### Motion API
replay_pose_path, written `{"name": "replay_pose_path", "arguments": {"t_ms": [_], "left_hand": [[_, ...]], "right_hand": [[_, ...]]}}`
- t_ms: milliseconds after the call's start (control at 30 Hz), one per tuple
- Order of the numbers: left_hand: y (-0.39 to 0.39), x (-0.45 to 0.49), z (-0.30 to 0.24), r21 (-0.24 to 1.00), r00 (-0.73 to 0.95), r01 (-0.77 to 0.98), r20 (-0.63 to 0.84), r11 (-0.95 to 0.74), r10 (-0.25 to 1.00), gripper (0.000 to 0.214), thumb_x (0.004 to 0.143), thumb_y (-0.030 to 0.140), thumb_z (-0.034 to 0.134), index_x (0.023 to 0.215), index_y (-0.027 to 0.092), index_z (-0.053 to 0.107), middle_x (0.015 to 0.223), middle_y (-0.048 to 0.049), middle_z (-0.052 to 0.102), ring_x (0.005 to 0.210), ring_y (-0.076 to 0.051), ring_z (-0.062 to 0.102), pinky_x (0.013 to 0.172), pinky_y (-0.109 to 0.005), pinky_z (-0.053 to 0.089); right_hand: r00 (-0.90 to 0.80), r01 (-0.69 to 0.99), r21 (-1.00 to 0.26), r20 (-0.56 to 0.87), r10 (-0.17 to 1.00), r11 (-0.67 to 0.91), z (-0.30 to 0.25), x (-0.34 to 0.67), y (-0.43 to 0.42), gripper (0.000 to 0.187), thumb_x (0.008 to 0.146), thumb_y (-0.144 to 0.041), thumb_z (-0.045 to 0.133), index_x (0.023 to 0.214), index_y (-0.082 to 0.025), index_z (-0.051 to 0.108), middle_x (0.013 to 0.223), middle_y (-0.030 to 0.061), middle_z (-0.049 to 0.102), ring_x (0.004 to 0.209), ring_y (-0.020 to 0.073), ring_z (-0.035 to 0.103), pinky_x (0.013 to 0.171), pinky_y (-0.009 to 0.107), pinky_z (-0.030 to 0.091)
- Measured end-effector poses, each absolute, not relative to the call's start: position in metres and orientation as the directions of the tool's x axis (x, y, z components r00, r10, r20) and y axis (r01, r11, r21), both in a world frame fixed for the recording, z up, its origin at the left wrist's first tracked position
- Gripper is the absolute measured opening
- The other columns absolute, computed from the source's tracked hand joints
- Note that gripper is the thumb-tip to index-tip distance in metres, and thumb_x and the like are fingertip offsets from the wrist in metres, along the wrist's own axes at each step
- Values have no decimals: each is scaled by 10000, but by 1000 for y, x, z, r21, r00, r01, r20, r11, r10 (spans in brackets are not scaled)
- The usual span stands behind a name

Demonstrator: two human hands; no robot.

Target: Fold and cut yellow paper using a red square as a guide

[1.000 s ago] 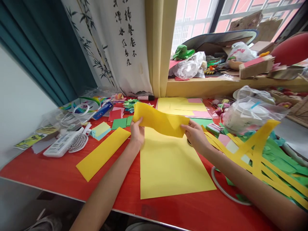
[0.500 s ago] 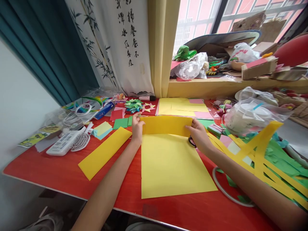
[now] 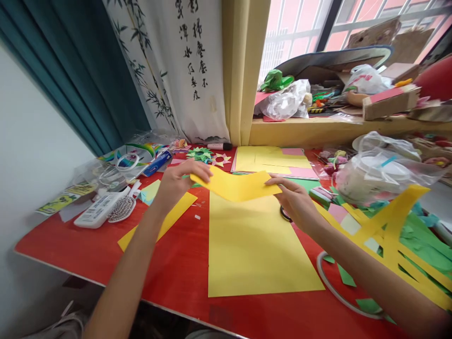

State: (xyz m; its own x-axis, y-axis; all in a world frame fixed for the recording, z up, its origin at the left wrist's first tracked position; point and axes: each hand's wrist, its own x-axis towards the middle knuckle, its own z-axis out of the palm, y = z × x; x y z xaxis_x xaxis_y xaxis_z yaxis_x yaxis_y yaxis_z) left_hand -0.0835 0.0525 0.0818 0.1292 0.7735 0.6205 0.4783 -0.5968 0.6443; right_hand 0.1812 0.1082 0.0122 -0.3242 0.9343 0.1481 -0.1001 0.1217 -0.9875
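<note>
Between my two hands a strip of yellow paper (image 3: 235,186) is held up by its ends, sagging in the middle. My left hand (image 3: 184,181) pinches its left end, and my right hand (image 3: 287,195) grips the right end. Below the strip a large yellow sheet (image 3: 261,254) lies flat on the red table. Another yellow strip (image 3: 176,216) rests at the left, partly hidden by my left forearm. Beside my right hand the dark handle of what looks like scissors (image 3: 285,214) pokes out from the sheet's edge.
Left on the red table (image 3: 88,254) lie a hairbrush (image 3: 122,208) and a white box-like object (image 3: 100,209). Folded paper stars (image 3: 199,154) and a paper stack (image 3: 261,160) sit at the back. Cut yellow strips (image 3: 391,235) and green scraps (image 3: 423,235) cover the right side.
My left hand has lifted and moved left and towards me, turning over the strip's left end. The strip, flat and taut before, now bends. The view has shifted slightly.
</note>
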Motion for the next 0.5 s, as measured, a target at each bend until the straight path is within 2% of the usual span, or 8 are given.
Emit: {"name": "replay_pose_path", "arguments": {"t_ms": [67,167,267,400,500], "left_hand": [[26,-98,93,436,352,668,529,-603,772,335,689,21,425,670,247,671,836,11,690,954,-177,589,1000,-397,292],[-15,-120,92,232,493,768,383,-598,781,413,737,39,381,818,320,673,977,50,677,1046,-177,555,1042,-421,231],[-51,-143,74,84,512,818,342,-568,788,432,773,75,361,941,366,633,1085,80,636,1115,-170,511,1053,-415,214],[-85,-169,44,-105,457,886,365,-451,811,428,774,160,377,1058,422,563,1176,117,577,1141,-181,485,1083,-435,112],[-100,-186,27,-113,346,937,430,-330,834,452,761,179,359,1091,434,533,1208,122,550,1165,-211,459,1076,-494,118]], "right_hand": [[-439,-192,-981,72,896,-16,17,177,102,174,765,-278,514,848,-234,660,1064,17,585,903,165,572,829,319,453],[-572,-133,-980,-48,819,-150,21,172,91,207,760,-254,518,876,-201,681,1076,44,589,903,171,575,826,330,479],[-594,-7,-987,-123,795,-158,23,160,83,234,756,-235,508,882,-180,698,1096,67,602,994,199,546,849,320,463],[-608,111,-988,-150,780,-104,30,118,88,259,769,-274,489,862,-155,701,1027,76,636,929,186,569,833,299,445],[-664,191,-981,-121,738,11,37,69,105,214,737,-278,530,770,-136,685,872,58,647,821,164,569,729,270,442]]}}
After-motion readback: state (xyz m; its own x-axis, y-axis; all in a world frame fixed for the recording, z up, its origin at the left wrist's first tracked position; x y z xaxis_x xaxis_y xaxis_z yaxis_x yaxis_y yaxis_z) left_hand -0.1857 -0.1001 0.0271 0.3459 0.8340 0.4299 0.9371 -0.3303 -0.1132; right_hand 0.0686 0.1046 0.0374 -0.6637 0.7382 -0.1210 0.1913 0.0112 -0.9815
